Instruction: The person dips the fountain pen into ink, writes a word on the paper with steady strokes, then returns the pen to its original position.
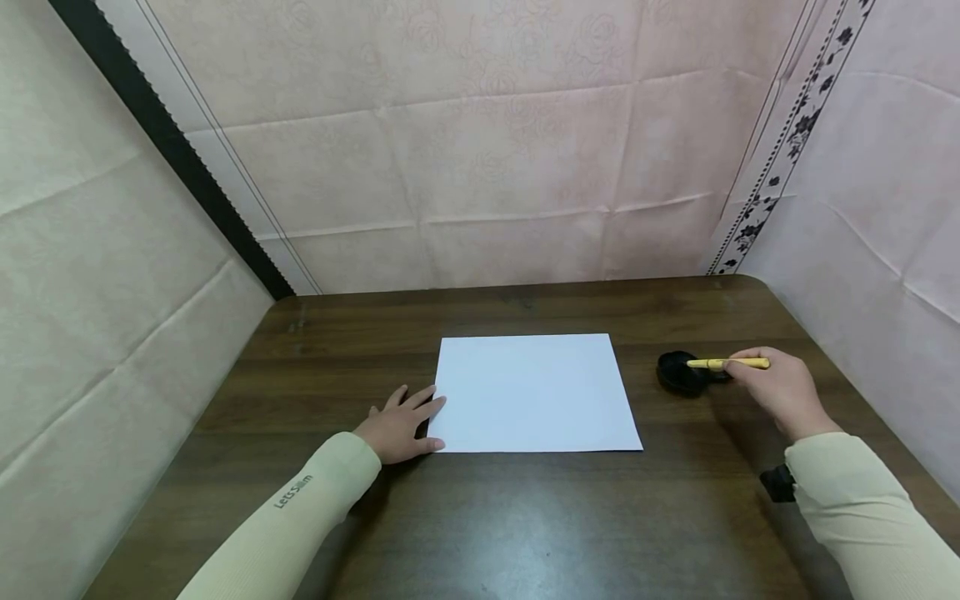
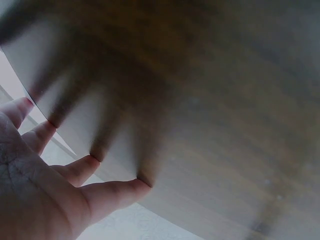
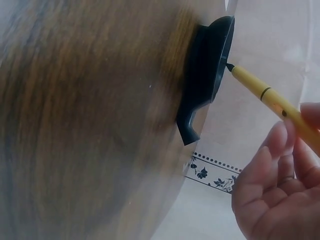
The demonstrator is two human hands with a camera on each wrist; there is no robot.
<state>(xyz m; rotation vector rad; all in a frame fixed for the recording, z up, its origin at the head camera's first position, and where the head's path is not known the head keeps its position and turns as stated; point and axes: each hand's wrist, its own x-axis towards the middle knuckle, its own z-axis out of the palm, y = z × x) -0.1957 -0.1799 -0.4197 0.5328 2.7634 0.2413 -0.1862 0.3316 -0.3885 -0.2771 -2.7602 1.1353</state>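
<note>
A blank white sheet of paper (image 1: 534,396) lies flat on the brown wooden table (image 1: 540,508). My left hand (image 1: 401,423) rests at its left edge, fingers spread, with some fingertips on the paper. In the left wrist view, the fingertips (image 2: 142,184) touch the surface. To the right of the sheet, my right hand (image 1: 783,390) pinches a yellow brush pen (image 3: 272,102) between thumb and fingers. Its dark tip is at the rim of a small black dish with a short handle (image 3: 207,65); whether it touches cannot be told. The dish's inside is hard to make out.
Pale cloth (image 1: 487,167) hangs behind the table and on both sides. A black band (image 1: 180,158) runs down it at the left, and a floral border (image 1: 795,142) at the right. A black strap piece (image 1: 777,483) sits at my right wrist.
</note>
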